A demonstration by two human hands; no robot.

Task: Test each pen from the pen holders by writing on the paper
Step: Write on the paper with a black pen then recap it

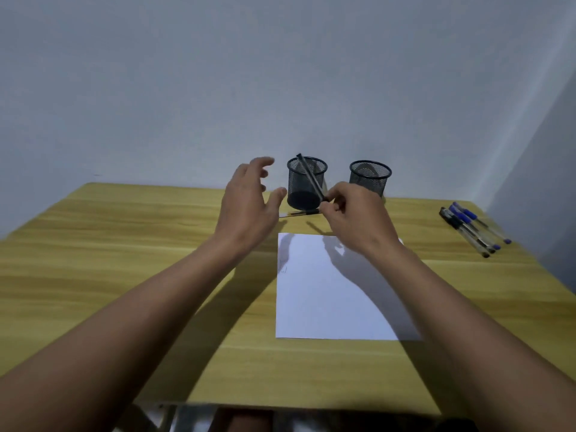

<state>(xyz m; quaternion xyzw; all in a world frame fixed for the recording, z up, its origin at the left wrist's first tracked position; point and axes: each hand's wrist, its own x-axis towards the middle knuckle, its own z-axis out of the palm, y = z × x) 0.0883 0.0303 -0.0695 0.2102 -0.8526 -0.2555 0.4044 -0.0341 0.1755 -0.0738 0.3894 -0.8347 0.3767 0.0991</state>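
The right hand [352,213] hangs above the far edge of the paper, its thumb and fingers pinching the lower end of a slim dark pen [311,177]. The pen slants up and to the left from the fingertips, and its upper end crosses the view of the left holder's rim. The left hand [249,201] is raised just left of that holder, fingers spread and relaxed, holding nothing. The two hands are apart, with the holder showing between them.

The left black wire-mesh cylindrical pen holder [296,188] stands upright near the far edge of the table. A second black mesh pen holder [370,182] stands upright to its right, partly behind the right hand. Just in front of the left holder, a slender pen with a yellowish barrel [304,212] lies flat on the table, pointing left to right.

A white rectangular sheet of paper [327,300] lies flat under the right forearm, near the middle of the light wood-grain table [124,244]. A few faint pen marks show at its left edge. Well off to the right, a row of clear-barrelled pens with blue and black caps [470,227] lies side by side on the table. A plain pale wall [187,88] rises behind it.
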